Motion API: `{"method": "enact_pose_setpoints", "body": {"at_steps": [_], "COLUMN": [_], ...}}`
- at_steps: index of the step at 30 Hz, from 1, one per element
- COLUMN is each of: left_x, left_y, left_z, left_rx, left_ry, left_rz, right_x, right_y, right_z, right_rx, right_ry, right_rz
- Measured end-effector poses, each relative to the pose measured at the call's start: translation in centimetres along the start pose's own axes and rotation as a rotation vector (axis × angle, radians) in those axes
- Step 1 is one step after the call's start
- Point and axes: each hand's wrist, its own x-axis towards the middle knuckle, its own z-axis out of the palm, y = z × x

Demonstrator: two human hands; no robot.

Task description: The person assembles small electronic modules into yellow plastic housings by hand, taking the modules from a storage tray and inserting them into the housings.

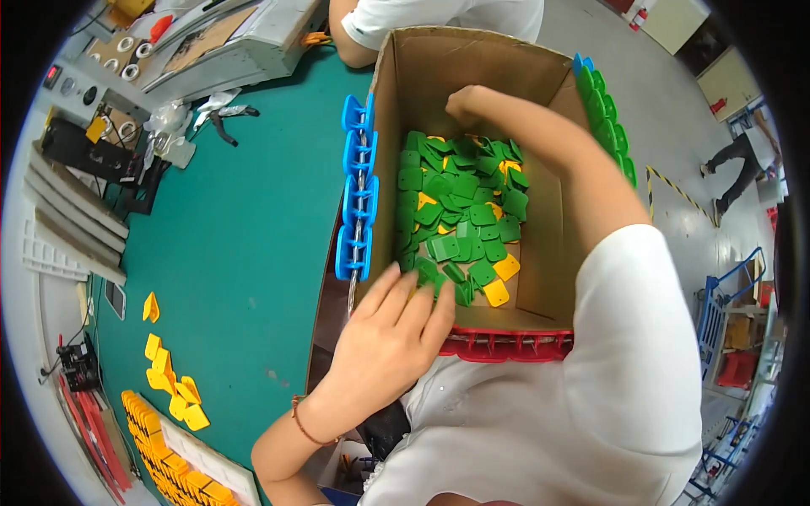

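Beside a green desk (253, 211) and a grey floor (607, 51) stands an open cardboard box (485, 72), its bottom strewn with loose green pieces (460, 202) and some yellow pieces (496, 293). Deep inside, near the far wall, the right hand (462, 107) is bent with its fingers turned away — whether it grips anything, I cannot tell. Its forearm crosses the right side, hiding part of the interior. The left hand (395, 325) is open, fingers slightly spread, over the box's near left corner; contact there is unclear. Rows of clips line the walls: a blue row (360, 185) left, a green row (607, 122) right, a red row (506, 346) on the near side. Yellow tags (173, 379) lie scattered on the desk — well apart from both hands — near a phone (116, 299). Beyond the box shows another person's white sleeve (371, 21).
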Motion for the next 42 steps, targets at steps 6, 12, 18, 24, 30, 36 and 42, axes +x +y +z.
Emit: {"method": "enact_pose_setpoints", "body": {"at_steps": [6,12,18,24,30,36,42], "left_x": [-1.9,-1.7,-1.6,-1.7,-1.8,-1.6,-1.3], "left_y": [0.6,0.3,0.1,0.1,0.1,0.1,0.0], "left_z": [0.1,0.2,0.7,0.9,0.8,0.5,0.8], "left_rx": [-0.095,0.015,0.061,0.068,0.049,0.038,0.049], "left_ry": [-0.023,0.022,0.057,0.075,0.068,0.061,0.086], "left_rz": [-0.025,0.011,0.045,0.074,0.062,0.059,0.078], "right_x": [5.6,5.4,3.2,0.1,-0.8,1.2,3.0], "right_y": [-6.9,-8.2,-9.7,-11.9,-13.9,-11.0,-12.1], "right_z": [4.8,7.1,9.4,7.0,6.1,6.4,9.6], "right_rx": [0.543,0.601,0.606,0.836,1.157,0.822,0.635], "right_ry": [0.114,0.399,0.698,0.142,-0.472,0.595,0.445], "right_rz": [0.003,0.124,-0.070,-0.376,-0.215,0.262,0.158]}}
